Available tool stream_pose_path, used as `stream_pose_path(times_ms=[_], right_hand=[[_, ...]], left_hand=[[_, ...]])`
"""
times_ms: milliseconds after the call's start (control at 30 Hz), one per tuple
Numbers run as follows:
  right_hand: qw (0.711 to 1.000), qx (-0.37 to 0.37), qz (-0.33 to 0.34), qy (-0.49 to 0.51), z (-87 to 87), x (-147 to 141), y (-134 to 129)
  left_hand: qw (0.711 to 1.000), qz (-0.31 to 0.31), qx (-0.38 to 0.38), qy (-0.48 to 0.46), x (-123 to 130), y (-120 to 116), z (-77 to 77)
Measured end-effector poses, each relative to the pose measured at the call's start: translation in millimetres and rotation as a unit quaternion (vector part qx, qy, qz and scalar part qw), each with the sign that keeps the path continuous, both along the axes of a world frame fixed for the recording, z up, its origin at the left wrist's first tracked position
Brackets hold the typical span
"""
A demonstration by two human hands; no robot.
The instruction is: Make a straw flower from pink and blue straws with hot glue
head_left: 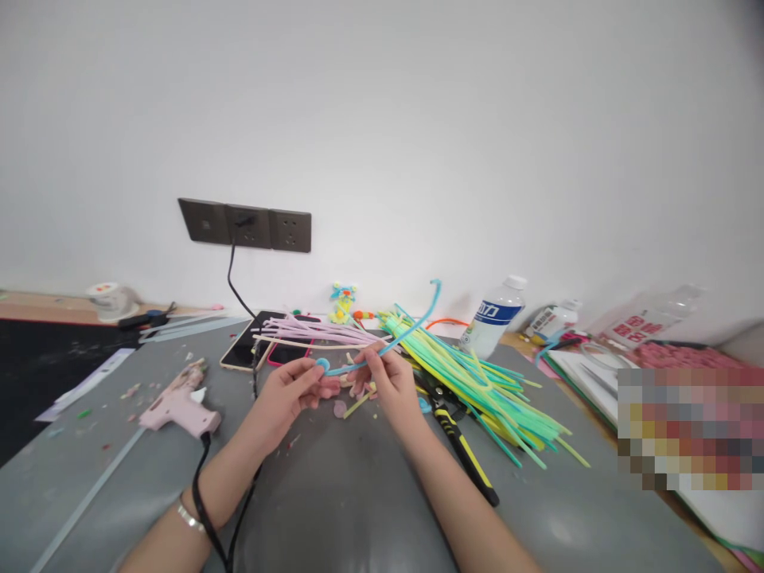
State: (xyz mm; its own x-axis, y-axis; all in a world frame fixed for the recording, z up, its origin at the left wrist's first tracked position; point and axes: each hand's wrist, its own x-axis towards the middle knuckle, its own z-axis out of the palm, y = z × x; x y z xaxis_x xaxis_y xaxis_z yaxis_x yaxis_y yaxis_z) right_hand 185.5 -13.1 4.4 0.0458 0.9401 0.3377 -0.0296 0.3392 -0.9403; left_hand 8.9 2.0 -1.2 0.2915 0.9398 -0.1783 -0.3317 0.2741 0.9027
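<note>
A blue pipe cleaner (411,328) is stretched between my two hands, its left end coiled into a small spiral and its far end bent over in the air. My left hand (302,383) pinches it at the coil. Further along its length, my right hand (385,378) grips it between thumb and fingers. Just beyond my hands lies a bundle of pale purple pipe cleaners (325,330). To the right is a larger pile of green, yellow and teal pipe cleaners (483,382), with yellow-and-black pliers (462,454) partly under it.
A pink glue gun (182,406) lies left, its black cord passing by my left forearm. Phones (246,342) lie behind my hands. A small pipe-cleaner figure (342,304) stands near the wall. A bottle (494,317) leans at the back right. Scraps dot the grey mat (334,493).
</note>
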Motion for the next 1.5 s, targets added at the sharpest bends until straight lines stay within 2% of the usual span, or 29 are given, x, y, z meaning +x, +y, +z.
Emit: stream_pose_path(times_ms=[233, 400, 567, 667, 767, 833, 967, 1067, 1300, 1500], right_hand=[[1.0, 0.024, -0.012, -0.005, -3.5, 3.0, 0.7], [1.0, 0.019, -0.003, -0.011, -8.2, 3.6, 3.9], [0.998, -0.02, 0.061, -0.017, -9.2, 3.4, 4.9], [0.991, -0.039, 0.11, -0.062, -7.5, 1.8, 2.3], [0.987, -0.043, 0.128, -0.083, -5.9, 1.1, 0.7], [0.993, -0.041, 0.1, -0.051, -5.6, 2.9, 2.1], [0.998, -0.031, 0.009, 0.053, -5.6, 10.0, 8.5], [0.995, -0.023, -0.011, 0.098, -5.1, 11.6, 11.2], [0.993, -0.048, 0.07, 0.08, -4.3, 1.8, 7.1], [0.988, -0.049, 0.12, 0.087, -7.1, -4.3, 4.5]], left_hand=[[0.993, -0.053, 0.049, 0.09, 2.3, -3.8, 3.3], [0.976, -0.108, 0.104, 0.16, 5.0, -4.9, 3.8], [0.957, -0.198, 0.089, 0.193, 5.1, -9.2, 5.4], [0.943, -0.253, 0.074, 0.205, 5.3, -12.9, 4.1], [0.939, -0.277, 0.053, 0.198, 6.0, -14.3, 2.5], [0.951, -0.247, 0.04, 0.183, 6.2, -12.8, 2.2], [0.987, -0.109, 0.006, 0.116, 3.8, -5.6, 2.4], [0.996, -0.054, -0.008, 0.075, 0.9, -0.7, 1.9], [0.999, -0.011, -0.015, 0.032, 0.7, 0.8, 1.7], [0.999, -0.02, -0.003, 0.045, -0.1, 1.3, 0.0]])
